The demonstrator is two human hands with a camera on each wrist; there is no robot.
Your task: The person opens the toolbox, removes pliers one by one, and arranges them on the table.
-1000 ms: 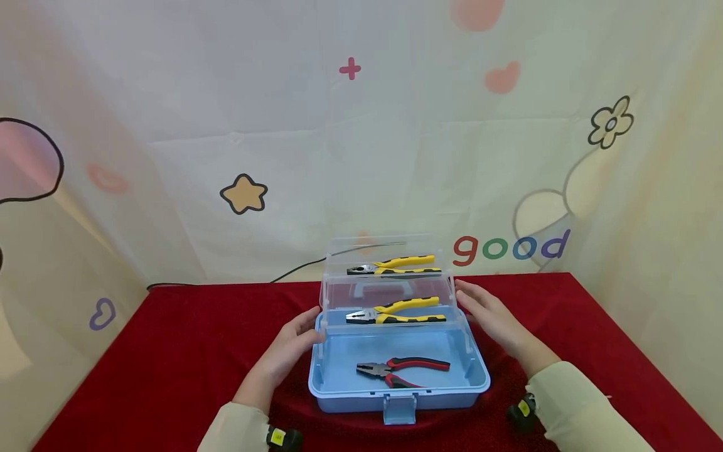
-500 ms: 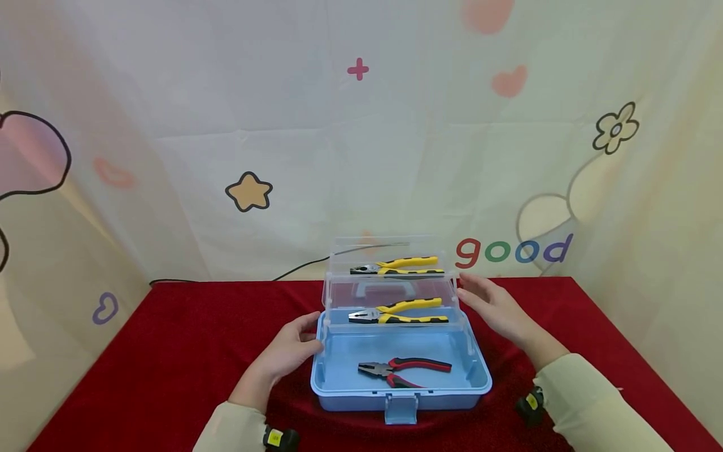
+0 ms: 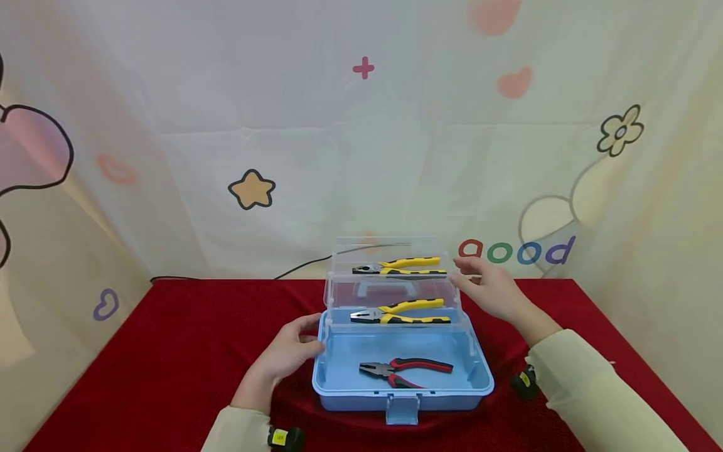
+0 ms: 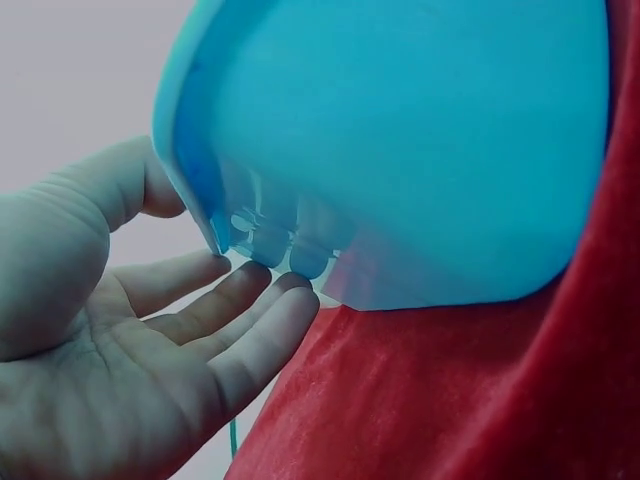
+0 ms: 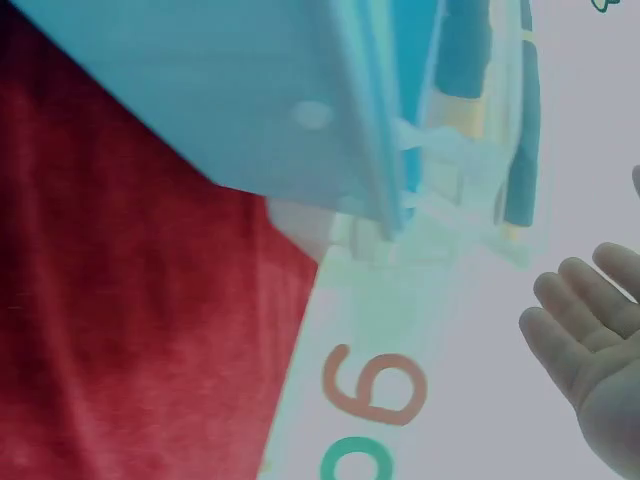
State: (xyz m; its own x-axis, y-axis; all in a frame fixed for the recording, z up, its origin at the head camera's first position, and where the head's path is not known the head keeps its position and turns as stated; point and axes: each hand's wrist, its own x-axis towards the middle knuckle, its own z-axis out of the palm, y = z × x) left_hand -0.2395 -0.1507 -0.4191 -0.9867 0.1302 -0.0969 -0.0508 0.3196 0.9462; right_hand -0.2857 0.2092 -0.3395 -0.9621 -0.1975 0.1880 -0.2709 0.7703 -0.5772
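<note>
A pale blue toolbox (image 3: 361,402) stands with its trays raised. Combination pliers with red-and-black handles (image 3: 420,363) lie on its floor. The lower clear tray (image 3: 339,326) holds yellow-and-black pliers (image 3: 415,306). A second yellow-and-black pair (image 3: 409,262) lies in the upper clear tray (image 3: 341,257). My left hand (image 3: 287,351) rests at the box's left side, thumb at the rim and fingertips against the outer wall; the thumb tip is hidden in the left wrist view. My right hand (image 3: 490,290) is raised with fingers extended beside the upper tray's right end, holding nothing.
The box stands on a red cloth (image 3: 214,351) covering the table. A printed curtain (image 3: 294,176) hangs behind, with a black cable (image 3: 299,267) running along its foot. The box's latch (image 3: 402,409) hangs down at the front.
My right hand has moved up and slightly left, from the lower tray's right side to the upper tray's right end. The left hand stays at the box, which has not visibly moved.
</note>
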